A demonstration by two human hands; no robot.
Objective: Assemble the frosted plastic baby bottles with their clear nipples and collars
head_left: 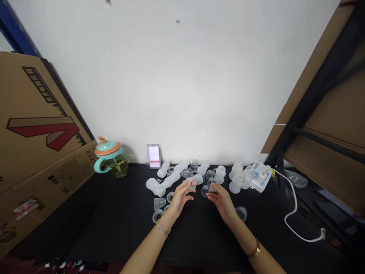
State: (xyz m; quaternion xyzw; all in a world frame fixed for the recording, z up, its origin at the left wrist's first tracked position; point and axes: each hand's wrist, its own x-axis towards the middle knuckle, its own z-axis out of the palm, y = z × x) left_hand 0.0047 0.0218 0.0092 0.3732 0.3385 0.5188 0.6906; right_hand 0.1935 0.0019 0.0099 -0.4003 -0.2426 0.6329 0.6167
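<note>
My left hand is raised over the black table, its fingers pinched on a small clear plastic cap. My right hand is close beside it, fingertips closed on a small clear piece. Just beyond both hands lie several translucent white bottles and clear parts. Clear rings rest left of my left wrist, and a clear dome sits right of my right wrist.
A teal and orange lidded cup stands at the back left. Large cardboard boxes lean on the left. A white power strip with a white cable lies at right, beside a dark shelf frame. A small card leans against the wall.
</note>
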